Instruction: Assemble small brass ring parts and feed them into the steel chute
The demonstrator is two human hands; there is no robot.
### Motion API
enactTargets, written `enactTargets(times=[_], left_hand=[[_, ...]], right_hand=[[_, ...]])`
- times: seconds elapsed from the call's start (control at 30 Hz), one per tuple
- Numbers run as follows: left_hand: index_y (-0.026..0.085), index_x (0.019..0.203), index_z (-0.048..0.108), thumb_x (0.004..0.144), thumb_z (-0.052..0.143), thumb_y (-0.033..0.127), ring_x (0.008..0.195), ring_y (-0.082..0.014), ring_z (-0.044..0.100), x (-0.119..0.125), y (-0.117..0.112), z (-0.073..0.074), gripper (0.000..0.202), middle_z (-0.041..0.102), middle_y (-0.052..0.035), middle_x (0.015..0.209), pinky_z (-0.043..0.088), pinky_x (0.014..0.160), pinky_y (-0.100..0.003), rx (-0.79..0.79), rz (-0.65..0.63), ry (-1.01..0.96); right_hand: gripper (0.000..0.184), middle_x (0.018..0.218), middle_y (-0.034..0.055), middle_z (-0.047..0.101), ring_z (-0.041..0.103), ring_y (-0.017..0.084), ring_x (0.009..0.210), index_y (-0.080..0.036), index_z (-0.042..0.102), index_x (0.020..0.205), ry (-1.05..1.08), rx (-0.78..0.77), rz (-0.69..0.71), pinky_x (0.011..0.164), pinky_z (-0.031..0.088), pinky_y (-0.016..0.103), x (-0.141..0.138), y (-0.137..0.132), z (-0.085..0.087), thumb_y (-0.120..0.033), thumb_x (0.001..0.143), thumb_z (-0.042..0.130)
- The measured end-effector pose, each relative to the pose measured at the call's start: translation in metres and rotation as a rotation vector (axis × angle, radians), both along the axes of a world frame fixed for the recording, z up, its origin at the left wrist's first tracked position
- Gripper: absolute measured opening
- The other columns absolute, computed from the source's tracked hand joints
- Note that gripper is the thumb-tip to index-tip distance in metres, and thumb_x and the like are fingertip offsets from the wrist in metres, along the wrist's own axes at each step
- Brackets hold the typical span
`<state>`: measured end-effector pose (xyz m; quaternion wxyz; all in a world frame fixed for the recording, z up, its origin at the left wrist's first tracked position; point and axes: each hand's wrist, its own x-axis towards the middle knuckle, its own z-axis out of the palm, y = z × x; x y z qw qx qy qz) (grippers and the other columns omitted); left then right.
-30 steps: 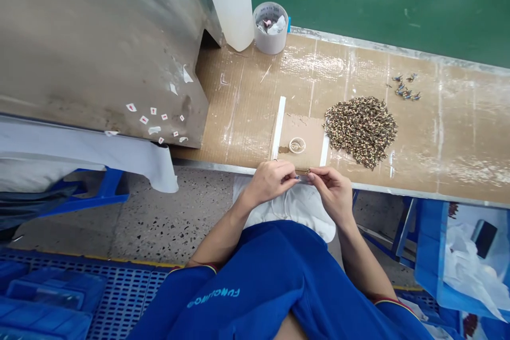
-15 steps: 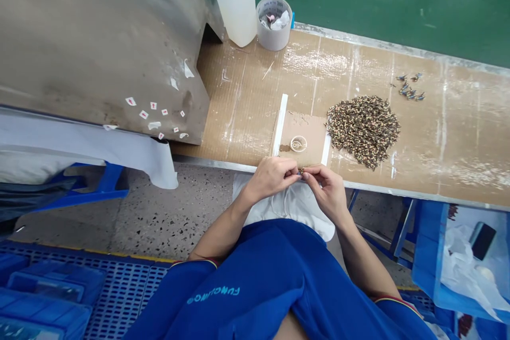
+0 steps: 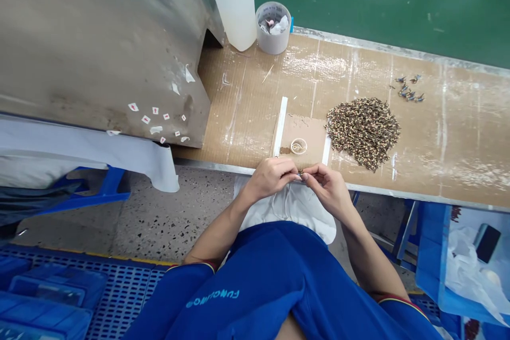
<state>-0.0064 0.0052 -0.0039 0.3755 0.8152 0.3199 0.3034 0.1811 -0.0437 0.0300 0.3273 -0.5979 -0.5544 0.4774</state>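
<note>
At the front edge of the cardboard-covered bench, my left hand [image 3: 274,176] and my right hand [image 3: 326,186] meet fingertip to fingertip. Both are closed in a pinch around a small brownish piece [image 3: 302,171], mostly hidden by the fingers. Its exact kind is too small to make out. Just beyond the hands, a small round white cup [image 3: 298,146] with a pale curl in it stands on a cardboard pad [image 3: 306,127]. Right of the pad lies a heap of small dark-and-gold pieces [image 3: 363,133]. Several bluish pieces [image 3: 409,90] lie apart behind the heap.
A metal housing [image 3: 99,42] with stickers stands on the left. Behind the pad are a translucent plastic container [image 3: 235,10] and a tape-roll tub [image 3: 274,37] holding scraps. A blue crate [image 3: 432,255] with white plastic and a dark phone-like object [image 3: 486,243] sits low right.
The view has shifted slightly. Both hands stay pinched together at the bench edge, with only tiny finger movement around the small piece.
</note>
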Motion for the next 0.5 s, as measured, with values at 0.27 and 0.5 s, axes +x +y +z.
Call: enactTargets(times=[0.27,0.5], left_hand=[[0.017,0.075,0.06,0.1,0.054,0.032,0.067,-0.0153,0.06,-0.0002,0.0017,-0.0036,0.031,0.063,-0.0024,0.07,0.044,0.064,-0.027,0.024,0.004,0.019],[0.017,0.074,0.06,0.096,0.058,0.022,0.068,-0.0154,0.06,-0.0044,-0.0005,-0.0021,0.023,0.066,-0.0025,0.072,0.045,0.066,-0.027,-0.001,-0.025,0.034]], right_hand=[[0.024,0.077,0.0057,0.072,0.066,0.019,0.069,-0.021,0.064,0.083,-0.036,0.082,-0.017,0.063,0.052,0.031,-0.0084,-0.0016,-0.0095,-0.042,0.093,0.059],[0.017,0.073,0.0028,0.068,0.063,0.017,0.067,-0.022,0.059,0.078,-0.052,0.091,0.117,0.061,0.048,0.029,-0.0045,0.0032,-0.009,-0.03,0.092,0.055]])
